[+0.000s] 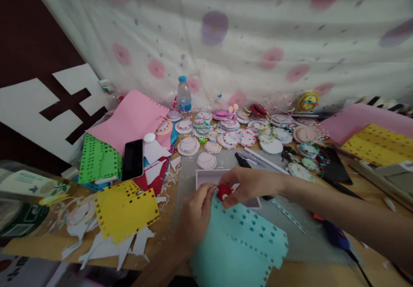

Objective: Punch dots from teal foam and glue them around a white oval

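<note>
A sheet of teal paper [232,239] with rows of heart-shaped holes hangs over the front edge of the table. My left hand [195,214] is closed on its upper left corner, thumb and fingers pinching it. At the same edge my right hand [247,184] grips a small red craft punch [223,191] with a pale part underneath. The punch sits against the paper's top edge; my fingers partly hide it. Behind both hands lies a shallow white box [206,175], largely covered by the right hand and the paper.
Several decorated paper hats [230,138] crowd the back, near a water bottle [184,95]. On the left are yellow punched paper [129,209], a green sheet [98,160], a phone [133,160] and white scraps. A glue gun [337,237] with a cord lies right.
</note>
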Action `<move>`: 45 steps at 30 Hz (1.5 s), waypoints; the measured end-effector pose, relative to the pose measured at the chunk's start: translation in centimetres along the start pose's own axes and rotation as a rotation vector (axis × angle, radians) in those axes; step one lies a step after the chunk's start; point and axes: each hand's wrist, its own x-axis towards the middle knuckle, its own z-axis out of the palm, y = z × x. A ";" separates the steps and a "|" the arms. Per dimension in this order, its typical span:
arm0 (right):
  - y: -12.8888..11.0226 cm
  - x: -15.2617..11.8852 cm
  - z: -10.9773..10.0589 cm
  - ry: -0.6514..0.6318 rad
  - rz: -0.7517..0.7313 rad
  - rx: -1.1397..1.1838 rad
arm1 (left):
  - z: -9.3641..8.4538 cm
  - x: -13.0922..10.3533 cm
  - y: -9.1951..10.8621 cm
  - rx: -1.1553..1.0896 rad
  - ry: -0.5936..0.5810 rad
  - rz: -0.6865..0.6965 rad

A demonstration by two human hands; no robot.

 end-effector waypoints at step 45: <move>1.0 2.3 0.6 0.208 -0.030 -0.436 | -1.4 3.6 1.7 -0.260 -0.326 -0.300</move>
